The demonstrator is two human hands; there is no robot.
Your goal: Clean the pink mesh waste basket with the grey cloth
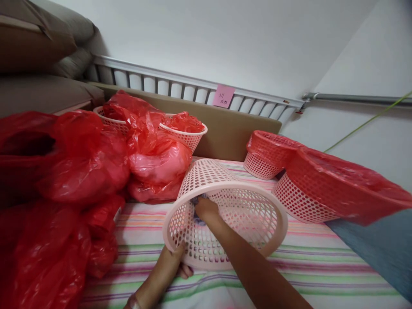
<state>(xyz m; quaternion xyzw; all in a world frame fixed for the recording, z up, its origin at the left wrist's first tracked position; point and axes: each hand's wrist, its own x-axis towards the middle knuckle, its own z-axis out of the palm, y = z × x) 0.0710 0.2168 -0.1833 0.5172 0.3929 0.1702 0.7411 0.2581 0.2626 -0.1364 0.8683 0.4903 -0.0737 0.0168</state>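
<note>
Head view: basket (206,174) surrounds right hand (207,210), left hand (175,256) grips rim (225,186).

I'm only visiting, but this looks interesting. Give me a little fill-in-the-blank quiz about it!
1. The right hand holds a bluish-grey cloth ____ the pink perforated basket.
2. The left hand grips that basket's ____.
3. The sheet beneath is patterned with ____.
4. The plastic bags heaped on the left are ____.

Missing words: inside; rim; stripes; red.

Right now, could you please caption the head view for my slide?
Left hand holds a tipped pink basket; right hand holds cloth inside it.
</note>
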